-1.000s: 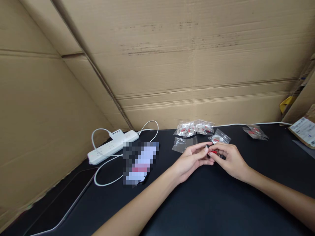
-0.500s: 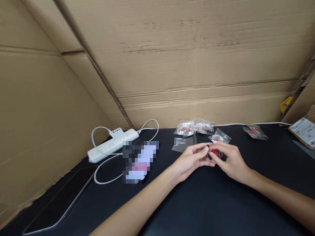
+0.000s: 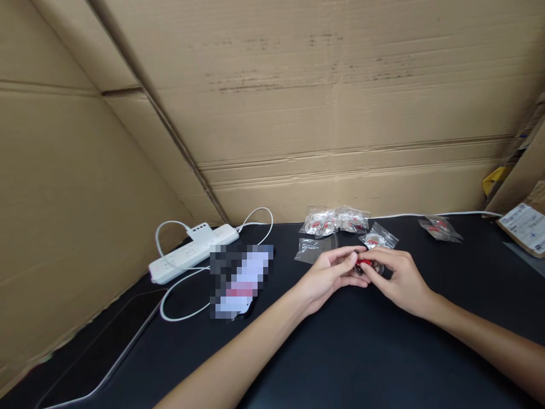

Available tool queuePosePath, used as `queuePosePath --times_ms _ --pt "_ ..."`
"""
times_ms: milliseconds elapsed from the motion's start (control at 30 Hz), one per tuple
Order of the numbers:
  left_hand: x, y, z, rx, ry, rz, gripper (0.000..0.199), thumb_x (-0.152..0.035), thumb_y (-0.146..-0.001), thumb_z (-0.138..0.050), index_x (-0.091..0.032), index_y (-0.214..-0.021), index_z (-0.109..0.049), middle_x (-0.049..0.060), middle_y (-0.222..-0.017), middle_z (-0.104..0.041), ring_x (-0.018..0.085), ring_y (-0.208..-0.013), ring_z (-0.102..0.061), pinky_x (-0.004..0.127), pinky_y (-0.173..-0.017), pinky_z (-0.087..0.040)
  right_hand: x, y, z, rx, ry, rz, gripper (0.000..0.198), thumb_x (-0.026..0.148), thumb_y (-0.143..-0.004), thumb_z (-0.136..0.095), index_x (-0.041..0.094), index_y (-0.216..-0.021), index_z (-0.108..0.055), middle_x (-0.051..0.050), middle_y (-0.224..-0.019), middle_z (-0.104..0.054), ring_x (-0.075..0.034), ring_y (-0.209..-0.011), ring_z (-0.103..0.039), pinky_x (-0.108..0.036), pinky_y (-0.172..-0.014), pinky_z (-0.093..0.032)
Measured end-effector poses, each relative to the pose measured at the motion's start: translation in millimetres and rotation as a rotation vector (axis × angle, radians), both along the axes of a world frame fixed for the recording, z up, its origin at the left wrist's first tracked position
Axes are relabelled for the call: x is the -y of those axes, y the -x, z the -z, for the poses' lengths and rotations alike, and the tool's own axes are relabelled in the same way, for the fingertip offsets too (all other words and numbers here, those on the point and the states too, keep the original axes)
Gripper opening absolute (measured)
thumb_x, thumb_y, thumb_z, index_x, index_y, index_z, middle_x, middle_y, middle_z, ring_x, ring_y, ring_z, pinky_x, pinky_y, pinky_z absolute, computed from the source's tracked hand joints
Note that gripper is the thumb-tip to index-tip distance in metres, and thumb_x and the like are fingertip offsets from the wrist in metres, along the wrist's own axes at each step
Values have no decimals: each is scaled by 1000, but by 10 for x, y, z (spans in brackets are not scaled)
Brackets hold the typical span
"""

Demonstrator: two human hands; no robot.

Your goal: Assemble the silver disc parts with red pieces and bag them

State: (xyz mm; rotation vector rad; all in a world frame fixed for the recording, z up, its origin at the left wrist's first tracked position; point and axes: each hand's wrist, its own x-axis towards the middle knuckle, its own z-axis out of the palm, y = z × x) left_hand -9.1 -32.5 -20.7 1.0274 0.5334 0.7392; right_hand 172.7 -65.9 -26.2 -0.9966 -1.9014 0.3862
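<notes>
Between my two hands is a small dark, round piece with a red part; fingers cover much of it, and I cannot make out its kind. My left hand pinches its left side between thumb and fingers. From the right, my right hand has thumb and fingertips closed on the red part. Just beyond the fingers lies a clear packet holding a pale ring and a red piece. A flat clear plastic bag rests by my left fingertips.
Several similar clear packets sit at the back against the cardboard wall. Another packet lies to the right. On the left are a white power strip with cables, a blurred phone-like object and a dark flat tablet-like panel.
The red part shows a little more between the fingers, which have shifted slightly around the piece. The whole view has moved slightly; the packets stay in place.
</notes>
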Motion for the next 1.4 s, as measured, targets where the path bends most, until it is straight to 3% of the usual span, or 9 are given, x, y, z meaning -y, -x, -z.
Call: queuePosePath --times_ms 100,167,267,533,767,933,1133,1400 --pt "-13 3 10 -2 1 -9 39 -29 -89 -67 -10 -123 -63 15 -100 -70 19 -79 -71 38 -85 -55 6 -3 -11 -13 28 33 21 20 -90 -59 20 -107 -70 -3 -86 -74 -16 -68 -66 -28 -64 -52" --pt "-14 1 9 0 10 -6 38 -29 -90 -66 -11 -123 -62 14 -99 -70 19 -79 -71 38 -85 -55 10 0 -26 -5 35 40 16 20 -90 -59 20 -100 -71 -2 -79 -71 -15 -63 -63 -27 -60 -49" --pt "-10 -1 -2 12 11 -2 38 -30 -90 -66 -12 -123 -63 14 -99 -70 19 -79 -71 38 -84 -55 9 6 -40 -8 0 43 14 19 -91 -57 20 -90 -71 -2 -77 -68 -15 -64 -60 -28 -63 -47" --pt "-5 -1 6 0 5 -7 40 -30 -90 -66 -11 -124 -61 15 -100 -70 20 -81 -71 37 -84 -55 -9 12 22 -73 12 48 11 20 -90 -60 20 -91 -72 -2 -81 -69 -16 -71 -63 -29 -70 -48" --pt "-10 -7 15 14 7 -17 38 -30 -89 -67 -12 -122 -63 12 -95 -70 19 -77 -70 38 -84 -55 7 32 14 -66 -5 58 11 18 -88 -62 20 -90 -73 -1 -77 -70 -15 -67 -63 -27 -65 -48" --pt "4 -3 9 8 -7 -12 37 -30 -89 -67 -12 -121 -64 11 -91 -69 19 -79 -70 41 -86 -55 -8 38 46 -62 -7 65 11 18 -87 -64 20 -91 -74 -3 -83 -72 -17 -75 -67 -29 -73 -51" --pt "32 -23 6 22 4 -24 36 -28 -87 -69 -13 -120 -66 11 -97 -67 20 -85 -68 42 -86 -55 12 53 45 -13 -1 79 12 17 -89 -60 19 -92 -72 -4 -82 -69 -17 -72 -65 -29 -68 -51" --pt "38 -27 29 35 -10 -2 35 -29 -87 -69 -14 -119 -66 11 -96 -68 19 -84 -67 44 -89 -54 3 15 75 16 -238 -33 14 13 -91 -58 18 -92 -72 -5 -80 -70 -18 -77 -66 -33 -79 -53"
